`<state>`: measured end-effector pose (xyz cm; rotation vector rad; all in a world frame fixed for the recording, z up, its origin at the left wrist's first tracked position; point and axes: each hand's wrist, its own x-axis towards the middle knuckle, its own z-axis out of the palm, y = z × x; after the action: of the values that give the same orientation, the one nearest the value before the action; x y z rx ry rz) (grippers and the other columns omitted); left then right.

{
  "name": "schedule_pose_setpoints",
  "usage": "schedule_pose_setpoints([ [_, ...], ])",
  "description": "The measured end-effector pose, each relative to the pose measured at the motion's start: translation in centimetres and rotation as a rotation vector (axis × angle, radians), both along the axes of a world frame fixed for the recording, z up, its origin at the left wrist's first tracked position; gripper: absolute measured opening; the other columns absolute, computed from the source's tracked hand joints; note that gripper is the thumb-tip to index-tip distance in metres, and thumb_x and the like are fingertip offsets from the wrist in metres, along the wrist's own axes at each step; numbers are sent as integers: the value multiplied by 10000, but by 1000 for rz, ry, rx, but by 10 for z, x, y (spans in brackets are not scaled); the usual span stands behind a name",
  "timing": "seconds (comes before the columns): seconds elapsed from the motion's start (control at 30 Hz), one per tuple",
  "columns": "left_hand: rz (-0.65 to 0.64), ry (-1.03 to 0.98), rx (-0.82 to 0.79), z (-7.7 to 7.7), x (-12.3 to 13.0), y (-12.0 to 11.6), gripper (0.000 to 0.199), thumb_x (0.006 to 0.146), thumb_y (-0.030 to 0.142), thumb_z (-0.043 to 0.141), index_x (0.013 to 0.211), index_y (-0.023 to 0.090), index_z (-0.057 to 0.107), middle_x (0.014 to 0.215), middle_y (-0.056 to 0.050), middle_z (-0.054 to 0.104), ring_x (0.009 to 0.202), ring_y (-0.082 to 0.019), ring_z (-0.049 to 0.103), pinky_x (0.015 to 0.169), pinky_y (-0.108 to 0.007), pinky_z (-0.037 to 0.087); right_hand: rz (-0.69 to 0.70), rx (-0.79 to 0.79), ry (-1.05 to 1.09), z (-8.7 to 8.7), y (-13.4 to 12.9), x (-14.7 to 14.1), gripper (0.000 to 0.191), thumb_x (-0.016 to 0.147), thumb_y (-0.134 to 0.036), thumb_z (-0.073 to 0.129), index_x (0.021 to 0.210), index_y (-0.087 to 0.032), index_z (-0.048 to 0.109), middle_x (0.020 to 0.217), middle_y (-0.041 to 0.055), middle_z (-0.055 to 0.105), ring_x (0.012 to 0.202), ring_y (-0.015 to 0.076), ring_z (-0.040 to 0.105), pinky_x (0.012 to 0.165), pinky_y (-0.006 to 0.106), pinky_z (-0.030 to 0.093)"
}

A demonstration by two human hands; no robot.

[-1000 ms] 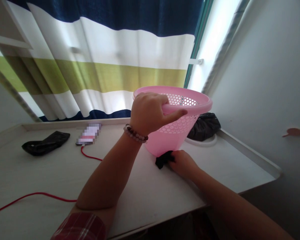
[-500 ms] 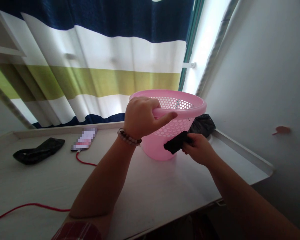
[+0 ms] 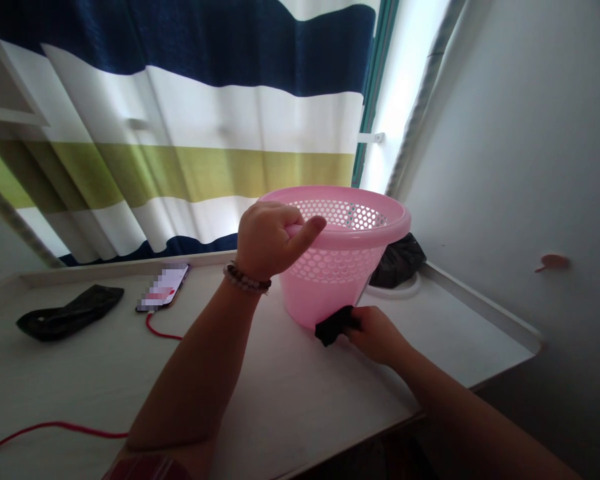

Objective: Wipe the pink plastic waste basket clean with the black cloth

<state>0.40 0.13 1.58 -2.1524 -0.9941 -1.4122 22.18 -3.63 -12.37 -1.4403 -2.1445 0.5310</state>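
A pink plastic wastebasket (image 3: 325,267) with a perforated upper wall stands on the white desk (image 3: 275,393). My left hand (image 3: 275,237) grips its rim at the near left, fingers hooked over the edge and thumb lying along the outside. A beaded bracelet circles that wrist. Low by the basket's front right, my right hand (image 3: 377,333) is closed on a black cloth (image 3: 336,325). The cloth is against or just in front of the lower wall; I cannot tell how firmly it touches. Part of the rim is hidden behind my left hand.
A phone (image 3: 164,287) with a red cable (image 3: 163,333) lies left of the basket. Farther left rests a folded black plastic bag (image 3: 73,312). Behind the basket at right are a black bag (image 3: 400,261) and a white ring (image 3: 405,287). A striped curtain (image 3: 205,173) hangs behind.
My right hand has moved down with the black cloth, from the basket's middle to near its base. My left hand has slid slightly left along the rim. The view has tilted a little.
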Motion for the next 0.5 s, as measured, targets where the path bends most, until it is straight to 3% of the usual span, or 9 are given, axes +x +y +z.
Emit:
schedule_pose_setpoints([
  [0.17, -76, -29, 41, -3, -3, 6, 522, 828, 500, 445, 468, 168, 265, 452, 32, 250, 470, -85, 247, 508, -291, 204, -2, 155, 131, 40, -6, 10, 160, 781, -213, 522, 742, -166, 670, 673, 24, 680, 616, 170, 617, 532, 233, 407],
  [0.27, -110, -39, 44, -4, -3, 8, 524, 834, 498, 443, 470, 169, 260, 454, 30, 253, 471, -83, 258, 506, -290, 207, -48, 201, 187, 52, -10, 15, 188, 799, -256, 522, 679, -156, 626, 577, 15, 636, 548, 153, 590, 488, 225, 381],
  [0.37, -117, -49, 43, -5, -4, 9, 532, 835, 503, 441, 474, 168, 241, 457, 32, 234, 468, -82, 243, 502, -291, 196, -48, 177, 200, 42, -9, 14, 184, 798, -247, 512, 690, -157, 631, 583, 17, 640, 564, 159, 598, 505, 228, 392],
  [0.5, -109, -70, 38, -5, -6, 11, 529, 834, 502, 444, 479, 169, 236, 463, 34, 220, 473, -84, 232, 503, -293, 194, 25, -17, 82, 3, -4, 3, 169, 758, -205, 528, 763, -179, 695, 707, 29, 697, 659, 189, 632, 563, 243, 421],
])
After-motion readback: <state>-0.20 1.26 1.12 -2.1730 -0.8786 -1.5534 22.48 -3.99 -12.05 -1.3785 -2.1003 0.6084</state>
